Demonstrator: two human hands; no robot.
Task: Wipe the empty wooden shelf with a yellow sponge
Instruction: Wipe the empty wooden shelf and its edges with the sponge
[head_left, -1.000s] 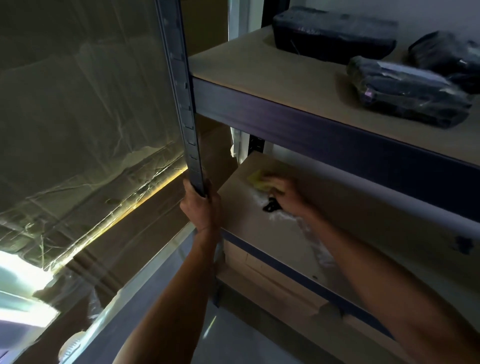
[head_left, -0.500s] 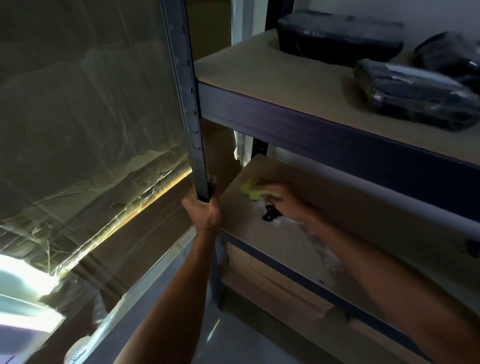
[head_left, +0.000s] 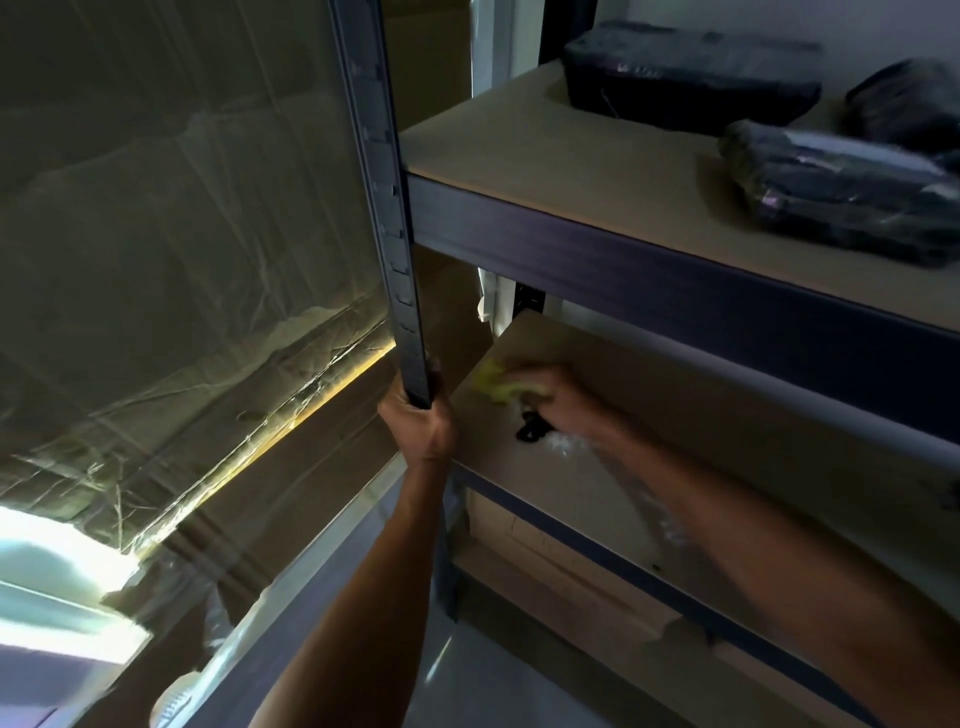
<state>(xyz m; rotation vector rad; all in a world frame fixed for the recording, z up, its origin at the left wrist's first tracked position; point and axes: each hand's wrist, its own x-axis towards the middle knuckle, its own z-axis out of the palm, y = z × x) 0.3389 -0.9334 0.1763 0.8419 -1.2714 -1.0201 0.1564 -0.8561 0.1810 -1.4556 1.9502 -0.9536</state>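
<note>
Grip check: left hand (head_left: 418, 421) is wrapped round the dark post (head_left: 387, 208) at its visible lower end, fingers closed tight on the metal. Right hand (head_left: 561, 397) lies over the sponge (head_left: 496, 382), fingers bent down onto it and holding it against the lower shelf (head_left: 727, 431); motion blur hides the exact finger placement. The sponge sits near the shelf's left end, close to the post, its yellow edge showing past the fingertips.

Change against the frame one second back: sponge and right hand have come leftward and toward the front edge, nearer the left hand. The half-second frame shows them part-way. Left hand keeps the same hold on the post.

Small black item (head_left: 530, 428) lies on the shelf just below the right hand, touching or nearly touching it — cannot tell which. Crinkled clear film (head_left: 649, 519) lies on the board beside the right forearm. Upper shelf (head_left: 545, 166) carries three dark wrapped bundles (head_left: 685, 67), well apart from the hands. Left of the post stands a large panel (head_left: 182, 234) under clear wrap, with a bright strip of light along its lower fold.
</note>
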